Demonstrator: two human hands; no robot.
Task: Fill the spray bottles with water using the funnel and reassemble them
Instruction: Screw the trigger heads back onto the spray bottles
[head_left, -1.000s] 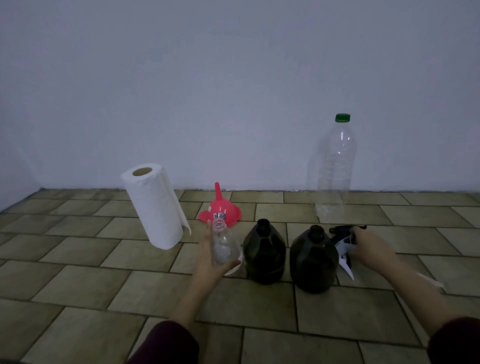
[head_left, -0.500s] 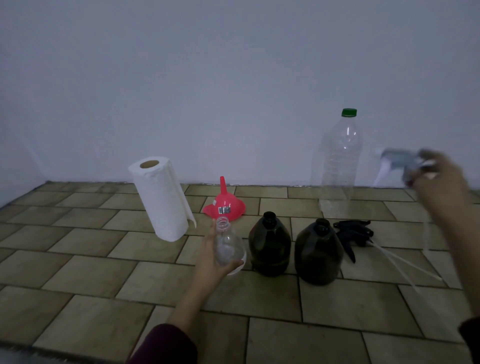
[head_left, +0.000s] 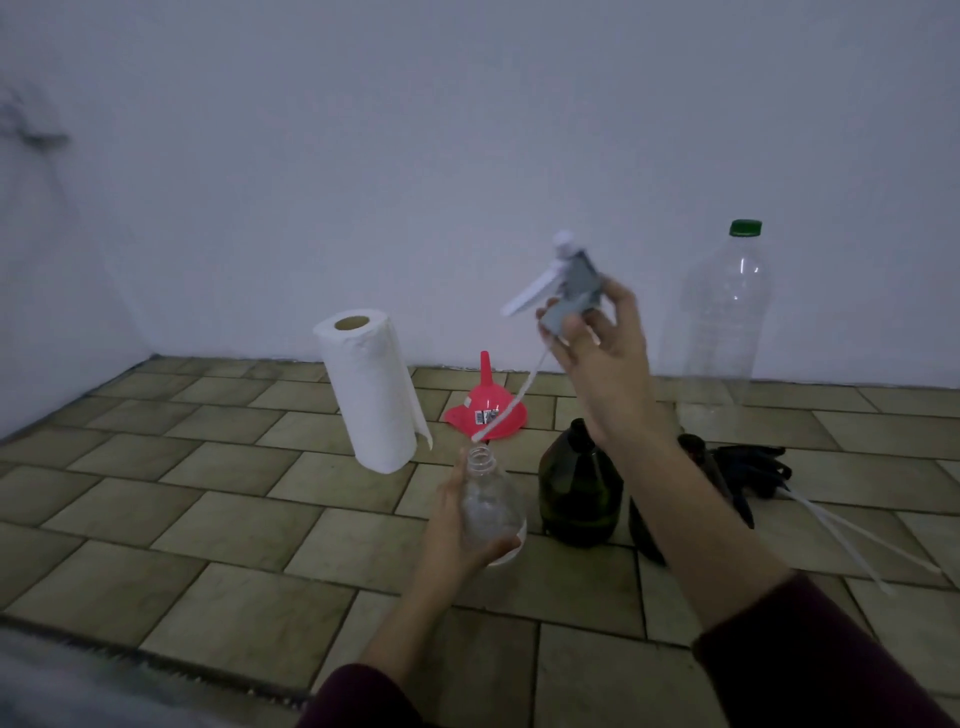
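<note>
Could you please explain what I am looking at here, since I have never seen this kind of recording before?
No machine: a camera on a person's head looks down at their two bare hands. The left hand holds a small clear bottle on a tiled floor. The right hand holds a grey-and-white spray head, its tube's tip just above the bottle's mouth. Around stand a paper towel roll, red funnel, two dark bottles, black spray heads and a large clear bottle.

The right forearm (head_left: 675, 499) hides most of the second dark bottle (head_left: 647, 525). The black spray heads (head_left: 753, 467) blur into one dark heap. The funnel (head_left: 485, 410) label is too small to read.
</note>
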